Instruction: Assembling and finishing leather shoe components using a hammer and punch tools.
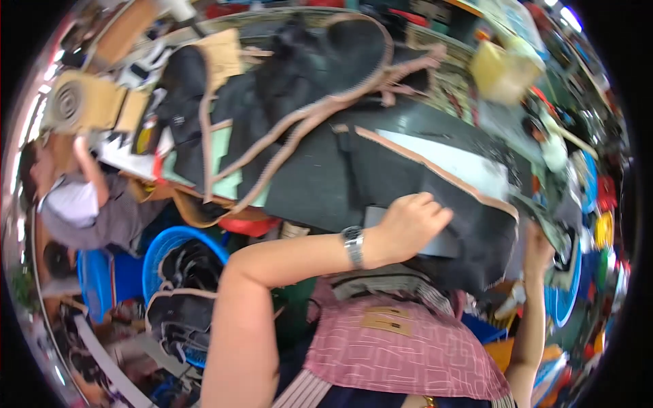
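- I see the left grip [413, 226] with its fingers curled in over the black panel [488, 234]; whether it pinches anything I cannot tell.
- The right grip [539, 246] is just past the right end of the panel, fingertips blurred; I cannot tell whether they are spread or pressed together.
- The panel lies along the near edge of the desk [303, 192], toward its right end, a pink trim [435, 169] running along its far side.
- Under the left grip I make out a grey plate [442, 247], partly covered; a watch [354, 246] sits on that wrist.
- Just beyond the trim lies a white sheet [473, 163].
- Toward the desk's far left corner I have a heap of black pieces [292, 71] with pink strips [320, 109].
- Near the far right corner is a yellow container [500, 71].
- Off the near left corner stands a blue basket [152, 255] holding dark pieces.
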Demonstrator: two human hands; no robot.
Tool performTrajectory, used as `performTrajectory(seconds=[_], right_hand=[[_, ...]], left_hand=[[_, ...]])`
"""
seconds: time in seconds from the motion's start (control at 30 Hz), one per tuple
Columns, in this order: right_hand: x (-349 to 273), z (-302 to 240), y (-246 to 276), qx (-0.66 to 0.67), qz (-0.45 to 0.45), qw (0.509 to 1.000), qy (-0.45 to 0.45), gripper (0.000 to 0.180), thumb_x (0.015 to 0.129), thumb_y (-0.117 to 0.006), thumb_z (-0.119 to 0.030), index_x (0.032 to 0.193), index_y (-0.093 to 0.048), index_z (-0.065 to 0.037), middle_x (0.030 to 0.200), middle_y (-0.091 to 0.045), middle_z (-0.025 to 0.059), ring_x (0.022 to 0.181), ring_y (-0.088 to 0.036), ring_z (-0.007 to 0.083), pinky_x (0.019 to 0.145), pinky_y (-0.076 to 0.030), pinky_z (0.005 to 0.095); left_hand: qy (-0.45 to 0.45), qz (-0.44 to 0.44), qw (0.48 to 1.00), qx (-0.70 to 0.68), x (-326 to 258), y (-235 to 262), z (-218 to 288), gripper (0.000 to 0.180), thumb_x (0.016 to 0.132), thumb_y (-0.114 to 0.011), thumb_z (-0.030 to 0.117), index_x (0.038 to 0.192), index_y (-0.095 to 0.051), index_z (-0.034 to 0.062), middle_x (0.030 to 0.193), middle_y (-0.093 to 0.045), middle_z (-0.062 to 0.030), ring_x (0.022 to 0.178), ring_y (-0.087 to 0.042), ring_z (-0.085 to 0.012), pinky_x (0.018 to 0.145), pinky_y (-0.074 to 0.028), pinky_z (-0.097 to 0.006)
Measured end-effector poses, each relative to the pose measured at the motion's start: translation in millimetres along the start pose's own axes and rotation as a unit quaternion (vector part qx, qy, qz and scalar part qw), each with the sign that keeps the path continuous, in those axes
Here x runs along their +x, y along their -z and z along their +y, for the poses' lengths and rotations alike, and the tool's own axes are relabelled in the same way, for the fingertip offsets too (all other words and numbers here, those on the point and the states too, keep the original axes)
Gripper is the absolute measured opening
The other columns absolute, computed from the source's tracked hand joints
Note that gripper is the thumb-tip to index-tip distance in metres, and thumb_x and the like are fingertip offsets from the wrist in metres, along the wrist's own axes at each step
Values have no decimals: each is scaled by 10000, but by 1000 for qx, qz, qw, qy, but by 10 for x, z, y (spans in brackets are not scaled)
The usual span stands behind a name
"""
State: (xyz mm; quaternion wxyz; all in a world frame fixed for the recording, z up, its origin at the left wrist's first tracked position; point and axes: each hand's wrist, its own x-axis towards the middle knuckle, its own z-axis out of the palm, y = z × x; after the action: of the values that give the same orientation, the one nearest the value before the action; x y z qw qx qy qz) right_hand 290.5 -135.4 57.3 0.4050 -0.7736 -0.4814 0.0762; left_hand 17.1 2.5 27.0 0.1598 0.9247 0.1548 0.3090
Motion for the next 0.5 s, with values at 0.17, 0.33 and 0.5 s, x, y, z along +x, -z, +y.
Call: performTrajectory(seconds=[0.17,0.33,0.5], right_hand=[[-280,1199,649,-333,108,931,-101,359,902,-562,-327,1053,-601,-3,931,-640,203,849,-602,375,727,-456,411],[-673,1781,548,-362,92,926,-56,444,734,-450,0,1171,-492,-65,1112,-568,179,1000,-546,388,811,-447,438],[-505,1881,401,-347,130,928,-35,380,793,-492,-52,1172,-491,-81,1089,-580,164,978,-557,376,779,-455,434]], left_hand=[[108,115,971,179,319,1365,-569,89,814,-515,134,845,-591,100,758,-615,-125,623,-617,-297,521,-485,-375],[331,178,907,191,-589,2896,-1846,287,878,-581,193,1075,-591,-16,869,-650,-146,782,-598,-168,718,-453,-310],[370,120,798,460,-1208,2834,-2667,598,749,-678,106,1281,-412,43,1131,-565,-205,1059,-505,-400,899,-407,-452]])
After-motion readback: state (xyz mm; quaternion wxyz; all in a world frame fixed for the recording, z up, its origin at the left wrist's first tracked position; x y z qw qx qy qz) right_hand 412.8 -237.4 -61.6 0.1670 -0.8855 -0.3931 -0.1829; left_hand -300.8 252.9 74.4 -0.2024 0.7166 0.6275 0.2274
